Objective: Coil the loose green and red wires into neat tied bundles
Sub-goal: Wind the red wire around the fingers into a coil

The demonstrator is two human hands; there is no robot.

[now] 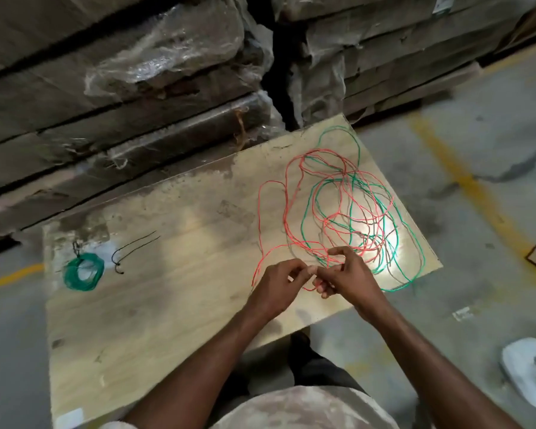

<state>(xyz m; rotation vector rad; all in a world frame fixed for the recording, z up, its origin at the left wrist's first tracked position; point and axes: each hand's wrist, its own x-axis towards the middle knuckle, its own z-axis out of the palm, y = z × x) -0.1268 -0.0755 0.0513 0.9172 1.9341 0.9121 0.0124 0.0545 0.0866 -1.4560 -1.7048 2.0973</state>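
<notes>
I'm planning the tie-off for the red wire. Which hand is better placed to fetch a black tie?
Probably the left hand. The black ties lie on the board to its left, near the green coil. The right hand pinches the red wire beside the tangle, farther away.

We see our left hand (277,281) and right hand (348,274) close together, both pinching a red wire (287,209) over the desk (174,305). Loose red and green wire (412,243) lie tangled beyond them. Far left sits a tied green bundle (83,271), with black ties (133,247) beside it.
</notes>
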